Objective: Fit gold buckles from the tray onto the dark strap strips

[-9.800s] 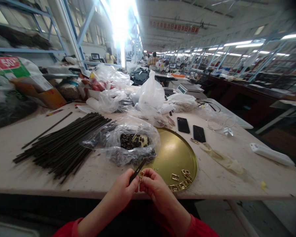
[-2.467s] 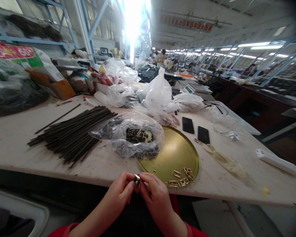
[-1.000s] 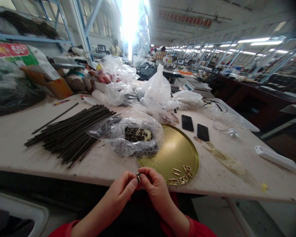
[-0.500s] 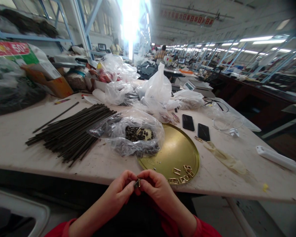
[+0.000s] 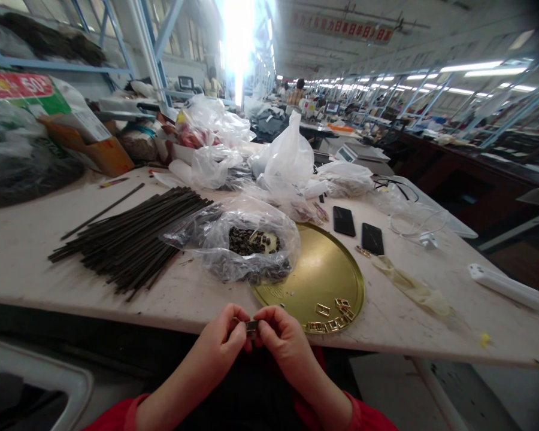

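Note:
Just in front of the table's near edge, my left hand (image 5: 224, 336) and my right hand (image 5: 278, 334) meet, thumbs and fingers pinched. Between them is a small metal buckle with a short dark strip (image 5: 251, 327), partly hidden by the fingertips. A round gold-coloured tray (image 5: 326, 263) lies just beyond my right hand. Several gold rectangular buckles (image 5: 335, 324) are gathered on its near side. An open clear plastic bag (image 5: 215, 266) of small dark pieces (image 5: 240, 240) overlaps the tray's left part.
Long dark strips (image 5: 130, 239) lie in a pile on the table at left. Two phones (image 5: 344, 221) rest right of the tray, near a yellowish translucent strip (image 5: 415, 287) and a white power strip (image 5: 507, 287). Plastic bags (image 5: 287, 152) and a scale (image 5: 363, 157) stand farther back.
Both hands have turned the small buckle and dark strip so that its dark face lies more level. My left hand's fingers have shifted slightly up; the grip stays pinched.

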Available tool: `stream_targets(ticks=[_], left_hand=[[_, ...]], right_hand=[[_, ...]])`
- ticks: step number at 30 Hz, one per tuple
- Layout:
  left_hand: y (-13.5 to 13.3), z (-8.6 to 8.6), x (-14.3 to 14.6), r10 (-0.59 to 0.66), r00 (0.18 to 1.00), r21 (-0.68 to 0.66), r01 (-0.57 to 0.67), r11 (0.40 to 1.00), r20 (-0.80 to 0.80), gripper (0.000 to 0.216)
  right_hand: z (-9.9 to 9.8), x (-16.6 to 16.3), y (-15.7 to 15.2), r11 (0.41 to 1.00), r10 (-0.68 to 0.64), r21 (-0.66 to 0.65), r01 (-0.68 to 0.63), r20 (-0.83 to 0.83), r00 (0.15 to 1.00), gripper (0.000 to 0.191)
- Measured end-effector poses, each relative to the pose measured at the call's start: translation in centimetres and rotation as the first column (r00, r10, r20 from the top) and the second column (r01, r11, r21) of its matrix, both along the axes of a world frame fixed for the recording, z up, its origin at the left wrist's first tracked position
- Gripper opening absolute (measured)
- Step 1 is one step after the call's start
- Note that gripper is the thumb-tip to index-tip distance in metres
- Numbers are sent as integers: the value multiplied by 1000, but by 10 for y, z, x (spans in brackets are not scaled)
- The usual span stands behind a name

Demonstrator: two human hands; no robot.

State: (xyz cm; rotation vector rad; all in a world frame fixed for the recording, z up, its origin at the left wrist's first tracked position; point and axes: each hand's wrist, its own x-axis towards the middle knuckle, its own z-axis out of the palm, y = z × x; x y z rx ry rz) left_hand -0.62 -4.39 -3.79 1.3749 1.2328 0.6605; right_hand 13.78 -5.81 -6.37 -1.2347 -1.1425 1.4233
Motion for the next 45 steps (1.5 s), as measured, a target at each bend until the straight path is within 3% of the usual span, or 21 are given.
stream_targets(ticks=[4, 10, 17, 24, 27, 31, 33, 38, 45], left_hand=[[1, -5, -1, 13, 992, -65, -5, 998, 123, 12], [0, 0, -1, 19, 992, -67, -10, 998, 127, 12], [-5, -2, -1, -9, 995, -4, 10, 1000, 98, 16], [-7, 2, -3, -41, 997, -14, 42, 999, 69, 19], [-7, 1, -3, -50, 995, 12, 49, 999, 83, 21], [-5, -3, -3, -48, 993, 12, 47, 999, 111, 17], [-4, -4, -4, -41, 992, -2, 41, 999, 120, 18], [-3, -6, -5, -51, 995, 24, 49, 999, 87, 19], [-2, -5, -5, -37, 999, 57, 37, 998, 8, 16]], right_hand=[[0, 1, 2, 991, 20, -120, -52, -254, 967, 24], [0, 2, -1, 996, 49, -51, -69, -310, 949, 34], [-5, 3, -2, 1000, 0, 18, 2, -82, 997, 28], [-8, 1, -3, 994, -47, 101, 36, 111, 993, 15], [-5, 1, -5, 960, -94, 280, -9, 351, 932, 12], [1, 1, -8, 855, -169, 483, -189, 603, 780, 24], [6, 1, -10, 837, -160, 491, -241, 640, 752, 30], [18, 10, -14, 824, -59, 474, -310, 617, 785, 39], [15, 9, -19, 802, -95, 496, -332, 655, 750, 38]])
